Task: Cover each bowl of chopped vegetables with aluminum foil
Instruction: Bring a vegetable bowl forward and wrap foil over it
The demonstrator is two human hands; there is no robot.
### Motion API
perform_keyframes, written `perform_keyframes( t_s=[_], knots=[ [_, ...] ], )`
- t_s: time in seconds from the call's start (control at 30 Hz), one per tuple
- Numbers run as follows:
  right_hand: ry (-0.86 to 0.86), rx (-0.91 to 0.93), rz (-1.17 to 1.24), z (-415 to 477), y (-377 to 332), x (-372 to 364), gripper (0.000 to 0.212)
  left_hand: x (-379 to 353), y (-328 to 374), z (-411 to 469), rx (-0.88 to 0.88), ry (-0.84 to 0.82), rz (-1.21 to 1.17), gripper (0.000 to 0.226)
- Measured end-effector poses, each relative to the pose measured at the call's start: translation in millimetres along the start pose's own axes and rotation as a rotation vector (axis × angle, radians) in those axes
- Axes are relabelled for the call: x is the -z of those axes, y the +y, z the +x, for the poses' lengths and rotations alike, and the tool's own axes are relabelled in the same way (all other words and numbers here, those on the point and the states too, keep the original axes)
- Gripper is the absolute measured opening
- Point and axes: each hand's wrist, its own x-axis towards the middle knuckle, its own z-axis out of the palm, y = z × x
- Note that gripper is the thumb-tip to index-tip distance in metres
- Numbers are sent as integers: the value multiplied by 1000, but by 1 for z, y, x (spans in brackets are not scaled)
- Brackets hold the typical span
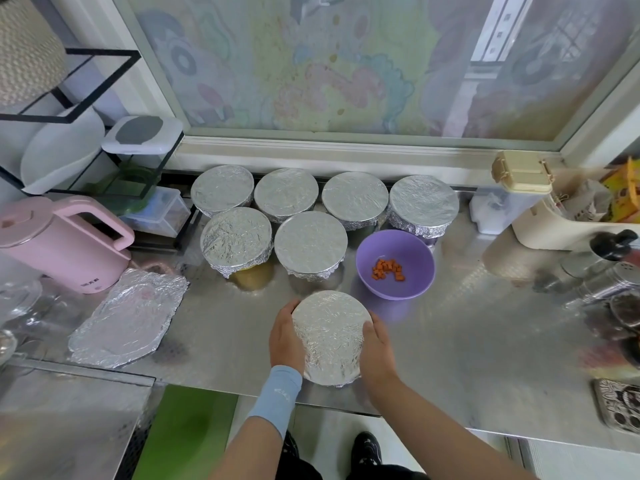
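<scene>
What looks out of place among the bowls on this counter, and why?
The purple bowl with orange pieces, right of the foil-wrapped group, stands open; the others, including the held bowl, wear foil. A spare foil sheet lies beside the pink kettle.

Nothing here can be read. The pink kettle (64,249) on the left has a small dark mark low on its body, too small to make out. The blue sleeve (276,396) bears faint white print and the orange packet (625,194) at far right is blurred, so both are illegible.
</scene>
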Motion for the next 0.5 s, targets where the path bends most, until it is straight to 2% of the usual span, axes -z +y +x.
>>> perform_keyframes(
  t_s=[0.13,0.2,0.27,0.33,0.4,0.5],
  knots=[
    [-3,11,-106,0,-2,3,30,3,6,7,54,-69,-113,35],
    [-20,67,-293,1,-6,8,34,8,4,5,52,-25,-169,35],
    [-27,228,-530,3,-14,14,49,12,-4,-6,-20,104,-169,35],
    [-100,466,-753,7,-22,14,56,10,-13,-23,-84,194,-167,36],
    [-229,621,-959,17,-27,11,57,4,-22,-34,-84,191,-223,38],
    [-332,666,-1076,30,-29,6,59,-5,-23,-37,-23,113,-378,44]
  ],
)
